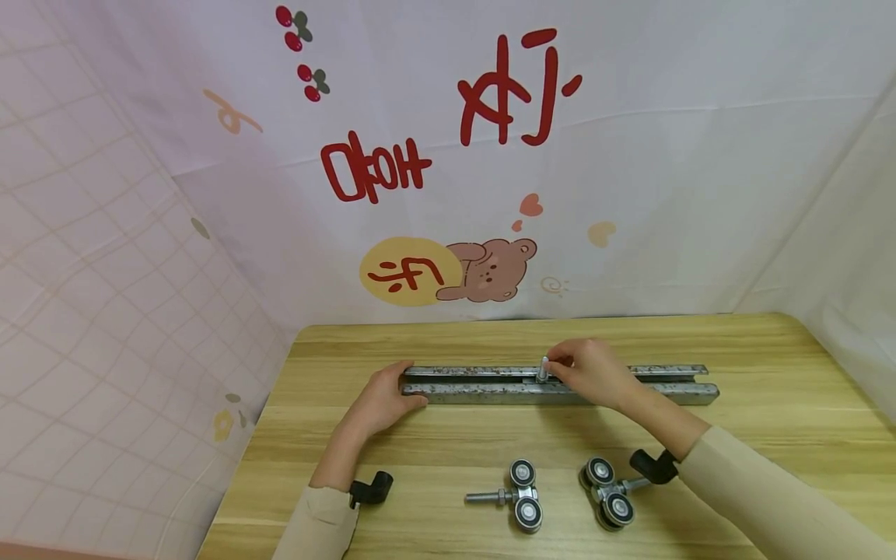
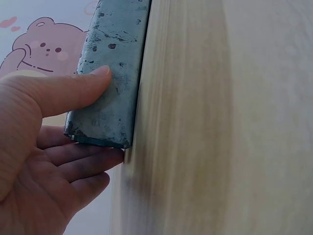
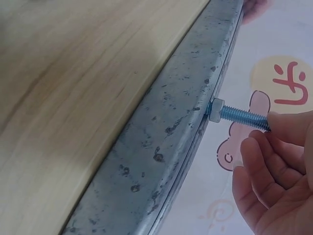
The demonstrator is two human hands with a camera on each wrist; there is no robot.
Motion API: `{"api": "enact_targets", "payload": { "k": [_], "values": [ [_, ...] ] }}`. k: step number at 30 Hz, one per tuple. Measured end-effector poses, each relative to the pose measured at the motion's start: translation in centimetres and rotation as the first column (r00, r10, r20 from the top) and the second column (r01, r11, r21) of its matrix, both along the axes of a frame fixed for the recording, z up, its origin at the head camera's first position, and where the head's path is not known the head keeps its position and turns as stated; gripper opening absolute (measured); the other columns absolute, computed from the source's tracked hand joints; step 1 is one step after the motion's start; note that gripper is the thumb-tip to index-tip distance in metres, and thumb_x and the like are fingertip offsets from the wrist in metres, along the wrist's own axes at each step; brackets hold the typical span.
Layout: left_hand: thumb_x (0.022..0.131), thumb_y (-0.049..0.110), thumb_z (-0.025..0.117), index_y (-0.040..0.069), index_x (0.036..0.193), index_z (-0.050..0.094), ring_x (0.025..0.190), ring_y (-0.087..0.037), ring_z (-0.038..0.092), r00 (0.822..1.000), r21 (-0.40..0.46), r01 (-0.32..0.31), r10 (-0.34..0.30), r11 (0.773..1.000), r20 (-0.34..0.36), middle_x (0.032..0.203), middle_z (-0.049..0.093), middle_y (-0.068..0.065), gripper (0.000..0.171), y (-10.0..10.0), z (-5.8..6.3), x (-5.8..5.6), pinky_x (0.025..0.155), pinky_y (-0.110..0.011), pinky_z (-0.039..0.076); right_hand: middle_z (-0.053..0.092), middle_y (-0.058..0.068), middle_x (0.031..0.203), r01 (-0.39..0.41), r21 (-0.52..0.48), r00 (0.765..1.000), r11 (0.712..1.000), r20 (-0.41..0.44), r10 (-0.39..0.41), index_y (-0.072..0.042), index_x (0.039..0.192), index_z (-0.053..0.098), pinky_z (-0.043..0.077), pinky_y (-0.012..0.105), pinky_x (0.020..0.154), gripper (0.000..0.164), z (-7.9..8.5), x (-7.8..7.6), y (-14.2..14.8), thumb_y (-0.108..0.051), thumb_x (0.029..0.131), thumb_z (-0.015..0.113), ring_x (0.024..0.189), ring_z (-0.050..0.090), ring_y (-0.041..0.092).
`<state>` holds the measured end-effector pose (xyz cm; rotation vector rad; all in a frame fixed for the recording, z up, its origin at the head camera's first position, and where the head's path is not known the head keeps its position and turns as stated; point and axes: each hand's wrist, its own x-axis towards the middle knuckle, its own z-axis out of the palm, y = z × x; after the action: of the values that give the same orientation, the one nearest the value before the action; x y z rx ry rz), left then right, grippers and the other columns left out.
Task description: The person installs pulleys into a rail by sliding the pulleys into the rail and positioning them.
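A worn metal channel rail [image 1: 483, 395] with dark specks lies across the wooden table, its slot facing up. At its left end my left hand [image 1: 378, 400] grips it. In the left wrist view the thumb [image 2: 90, 90] lies on the rail's front face, with the fingers behind and around the end. A threaded bolt [image 3: 242, 117] with a nut [image 3: 215, 110] sticks up out of the slot, right of the middle. My right hand [image 1: 591, 373] pinches the bolt's tip between thumb and fingers. Whatever the bolt joins inside the rail is hidden.
Two roller trolleys lie on the table [image 1: 420, 443] in front of the rail: one [image 1: 526, 498] with its bolt pointing left, the other [image 1: 607, 494] near the right sleeve with its bolt pointing right. A printed white cloth [image 1: 630, 155] hangs behind the table.
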<state>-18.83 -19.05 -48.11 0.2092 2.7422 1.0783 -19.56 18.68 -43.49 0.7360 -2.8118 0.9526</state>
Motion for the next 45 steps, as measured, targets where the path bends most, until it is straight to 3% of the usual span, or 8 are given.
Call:
{"api": "enact_targets", "payload": {
  "k": [13,20,28,45],
  "values": [
    [0.09,0.029,0.086,0.004,0.156,0.048,0.139,-0.038,0.052,1.0,0.001,-0.024,0.024,1.0,0.011,0.152,0.054,-0.018,0.08,-0.2,-0.1,0.1,0.109,-0.056,0.048,0.074,-0.004,0.084,-0.02,-0.015,1.0,1.0,0.006,0.02,-0.003,0.103,0.081,0.056,0.031,0.064,0.013,-0.1,-0.3,-0.5,-0.012,0.097,0.076,0.073,0.065,0.007],
    [0.091,0.028,0.085,0.001,0.154,0.048,0.141,-0.04,0.049,1.0,-0.002,-0.005,0.005,1.0,-0.004,0.153,0.053,-0.021,0.079,-0.4,0.0,-0.2,0.112,-0.057,0.045,0.074,-0.002,0.082,-0.031,-0.029,0.999,0.999,0.026,0.032,-0.005,0.099,0.082,0.053,0.029,0.061,0.009,0.1,-0.7,-1.0,-0.012,0.097,0.076,0.068,0.062,0.005],
    [0.091,0.028,0.085,0.002,0.155,0.048,0.141,-0.039,0.05,1.0,0.023,-0.002,0.002,1.0,0.007,0.153,0.052,-0.019,0.079,-0.3,0.0,-0.1,0.111,-0.056,0.046,0.071,-0.01,0.078,-0.042,-0.013,0.999,0.999,0.025,0.042,-0.008,0.096,0.082,0.053,0.028,0.061,0.009,0.2,-1.0,-2.0,-0.013,0.097,0.075,0.068,0.062,0.004],
    [0.091,0.028,0.085,0.002,0.156,0.047,0.14,-0.039,0.051,1.0,0.015,0.002,-0.002,1.0,0.005,0.153,0.053,-0.019,0.079,-0.1,0.0,-0.1,0.11,-0.056,0.047,0.07,-0.011,0.076,-0.063,-0.016,0.998,0.998,0.014,0.063,-0.009,0.095,0.082,0.052,0.029,0.061,0.008,0.0,-1.1,-4.1,-0.013,0.096,0.075,0.065,0.06,0.003]
  ]
}}
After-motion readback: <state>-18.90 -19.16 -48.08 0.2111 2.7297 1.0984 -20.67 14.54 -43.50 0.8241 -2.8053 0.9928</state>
